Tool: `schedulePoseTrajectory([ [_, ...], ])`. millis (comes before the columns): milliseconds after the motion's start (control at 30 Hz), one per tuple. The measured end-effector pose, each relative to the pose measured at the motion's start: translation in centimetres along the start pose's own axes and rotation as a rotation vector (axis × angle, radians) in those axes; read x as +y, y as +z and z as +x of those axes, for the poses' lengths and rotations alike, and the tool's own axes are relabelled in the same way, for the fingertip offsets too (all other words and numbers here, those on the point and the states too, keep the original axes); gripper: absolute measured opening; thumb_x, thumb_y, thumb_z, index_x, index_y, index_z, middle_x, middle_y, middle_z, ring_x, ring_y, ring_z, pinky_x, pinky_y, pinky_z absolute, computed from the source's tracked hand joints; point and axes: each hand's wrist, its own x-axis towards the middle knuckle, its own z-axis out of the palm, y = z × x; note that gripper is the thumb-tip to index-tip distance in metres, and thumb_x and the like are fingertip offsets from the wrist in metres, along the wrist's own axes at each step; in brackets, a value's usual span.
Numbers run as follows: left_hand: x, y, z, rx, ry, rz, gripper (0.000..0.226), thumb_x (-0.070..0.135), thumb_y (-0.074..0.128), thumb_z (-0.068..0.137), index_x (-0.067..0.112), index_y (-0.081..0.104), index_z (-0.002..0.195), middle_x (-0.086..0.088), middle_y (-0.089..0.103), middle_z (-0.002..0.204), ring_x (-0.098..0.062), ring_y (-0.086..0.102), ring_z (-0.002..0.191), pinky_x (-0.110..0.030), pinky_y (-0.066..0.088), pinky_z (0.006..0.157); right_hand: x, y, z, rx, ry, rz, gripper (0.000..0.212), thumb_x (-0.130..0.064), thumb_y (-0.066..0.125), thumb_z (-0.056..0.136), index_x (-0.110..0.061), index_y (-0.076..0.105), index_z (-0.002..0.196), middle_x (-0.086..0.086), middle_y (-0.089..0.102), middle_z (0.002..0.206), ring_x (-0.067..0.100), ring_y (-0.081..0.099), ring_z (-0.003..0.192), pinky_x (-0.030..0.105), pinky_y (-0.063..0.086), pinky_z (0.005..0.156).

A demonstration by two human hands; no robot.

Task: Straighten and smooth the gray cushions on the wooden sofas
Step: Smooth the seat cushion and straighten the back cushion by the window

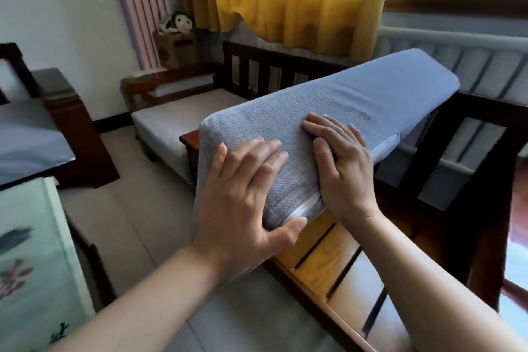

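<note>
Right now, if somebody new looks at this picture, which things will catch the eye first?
First, the big gray cushion lifted at the centre, tilted above the bare wooden slats of the sofa. The left hand grips its near corner, and the right hand lies flat on top. Behind, a bright yellow curtain hangs under the window.
</note>
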Motion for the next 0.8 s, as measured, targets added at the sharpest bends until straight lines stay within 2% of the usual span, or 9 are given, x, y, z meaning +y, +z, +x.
schedulePoseTrajectory([
  [100, -3.7, -1.3, 2.1, -0.062, -0.124, -0.066, 0.072, 0.061, 0.04, 0.079, 0.012, 0.057, 0.13, -0.002, 0.049, 0.141, -0.021, 0.038, 0.135, -0.05, 0.022, 0.112, -2.2, 3.0, 4.0, -0.128, 0.135, -0.201, 0.057, -0.05, 0.024, 0.088, -0.032, 0.058, 0.13, -0.01, 0.046, 0.144, 0.011, 0.029, 0.139, 0.035, 0.002, 0.117],
  [200, -7.6, -2.2, 3.8, -0.119, -0.22, -0.109, 0.069, 0.058, 0.038, 0.082, 0.015, 0.054, 0.133, -0.002, 0.045, 0.145, -0.021, 0.034, 0.137, -0.048, 0.019, 0.112, -4.0, 6.2, 7.6, -0.302, 0.225, -0.345, 0.06, -0.053, 0.025, 0.085, -0.038, 0.047, 0.138, -0.011, 0.033, 0.152, 0.014, 0.017, 0.142, 0.04, -0.006, 0.115],
  [300, -11.5, -2.6, 5.0, -0.188, -0.291, -0.113, 0.066, 0.055, 0.034, 0.085, 0.018, 0.049, 0.138, -0.001, 0.04, 0.149, -0.021, 0.029, 0.14, -0.053, 0.021, 0.112, -5.4, 9.4, 10.4, -0.429, 0.232, -0.44, 0.063, -0.053, 0.022, 0.084, -0.037, 0.038, 0.143, -0.01, 0.026, 0.156, 0.016, 0.013, 0.143, 0.043, -0.004, 0.115],
  [400, -14.8, -2.5, 5.9, -0.245, -0.338, -0.127, 0.069, 0.057, 0.028, 0.086, 0.02, 0.043, 0.143, 0.001, 0.034, 0.152, -0.019, 0.022, 0.143, -0.055, 0.022, 0.112, -5.9, 12.1, 12.8, -0.549, 0.239, -0.506, 0.054, -0.051, 0.027, 0.096, -0.036, 0.03, 0.147, -0.008, 0.019, 0.158, 0.017, 0.008, 0.144, 0.046, -0.004, 0.115],
  [600, -19.5, -1.8, 8.8, -0.322, -0.444, -0.157, 0.082, 0.064, 0.016, 0.076, 0.027, 0.032, 0.148, 0.008, 0.021, 0.157, -0.012, 0.008, 0.145, -0.046, 0.012, 0.117, -5.5, 16.0, 17.9, -0.726, 0.242, -0.506, 0.052, -0.049, 0.028, 0.099, -0.036, 0.024, 0.15, -0.008, 0.011, 0.16, 0.016, 0.002, 0.146, 0.046, -0.007, 0.115],
  [700, -21.2, -1.1, 9.7, -0.28, -0.469, -0.186, 0.079, 0.062, 0.019, 0.079, 0.024, 0.039, 0.145, 0.005, 0.027, 0.155, -0.015, 0.014, 0.144, -0.047, 0.015, 0.116, -5.0, 17.5, 19.4, -0.753, 0.211, -0.49, 0.05, -0.048, 0.026, 0.1, -0.036, 0.024, 0.149, -0.01, 0.012, 0.16, 0.015, 0.001, 0.146, 0.044, -0.008, 0.114],
  [800, -22.5, -0.4, 10.1, -0.182, -0.502, -0.248, 0.065, 0.051, 0.024, 0.088, 0.019, 0.051, 0.137, -0.001, 0.04, 0.149, -0.02, 0.027, 0.14, -0.05, 0.022, 0.113, -4.5, 18.4, 19.7, -0.74, 0.177, -0.449, 0.049, -0.048, 0.022, 0.101, -0.036, 0.028, 0.148, -0.011, 0.014, 0.159, 0.014, 0.003, 0.145, 0.041, -0.009, 0.114],
])
